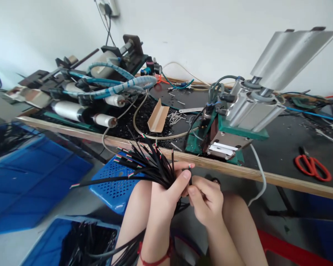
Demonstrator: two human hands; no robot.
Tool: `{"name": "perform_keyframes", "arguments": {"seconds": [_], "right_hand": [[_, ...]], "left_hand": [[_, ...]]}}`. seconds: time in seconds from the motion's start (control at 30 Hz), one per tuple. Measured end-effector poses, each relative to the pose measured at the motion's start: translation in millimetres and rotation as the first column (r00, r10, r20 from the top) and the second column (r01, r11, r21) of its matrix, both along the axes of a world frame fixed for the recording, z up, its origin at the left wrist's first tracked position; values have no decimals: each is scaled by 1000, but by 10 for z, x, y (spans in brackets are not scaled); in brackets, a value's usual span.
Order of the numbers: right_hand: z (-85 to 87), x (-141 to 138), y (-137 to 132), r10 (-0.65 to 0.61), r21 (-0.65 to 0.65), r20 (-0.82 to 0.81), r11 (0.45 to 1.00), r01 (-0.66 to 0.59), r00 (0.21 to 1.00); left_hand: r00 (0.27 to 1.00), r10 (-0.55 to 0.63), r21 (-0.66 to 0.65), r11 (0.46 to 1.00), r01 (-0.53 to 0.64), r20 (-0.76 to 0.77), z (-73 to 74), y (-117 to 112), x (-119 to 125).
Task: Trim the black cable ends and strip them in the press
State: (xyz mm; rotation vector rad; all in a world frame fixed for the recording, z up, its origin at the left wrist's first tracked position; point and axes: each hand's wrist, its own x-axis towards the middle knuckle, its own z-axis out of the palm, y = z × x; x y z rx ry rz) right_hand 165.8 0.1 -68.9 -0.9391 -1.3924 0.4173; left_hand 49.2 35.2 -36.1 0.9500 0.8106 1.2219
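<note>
My left hand is closed around a thick bundle of black cables above my lap. Their ends fan out to the left and upward, with short red, white and green wires showing at the tips. One cable end stands apart from the bundle, and its tip shows by my left thumb. My right hand pinches this single cable just below the tip, close against the left hand. The cables' lower lengths hang down between my legs, partly hidden by my left forearm.
A bench edge runs in front, carrying a pneumatic press, a roller machine, a cardboard piece and red-handled scissors. A blue stool and a blue bin holding black cables stand at left.
</note>
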Motion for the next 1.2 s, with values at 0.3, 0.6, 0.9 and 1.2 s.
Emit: {"name": "perform_keyframes", "arguments": {"seconds": [0.3,0.6,0.9,1.2], "right_hand": [[21,-133,-9,95,-12,-23,995,-95,995],[39,-263,5,131,-13,-39,991,-132,991],[16,-269,-18,130,-31,-79,991,-132,988],[10,-284,0,74,-27,-57,997,-76,996]], "left_hand": [[999,35,25,999,-35,-1,17,-64,-202],[995,86,34,996,-84,-58,23,-110,-302],[997,72,5,997,-72,-21,34,-117,-288],[992,120,-16,993,-120,-33,19,-60,-234]]}}
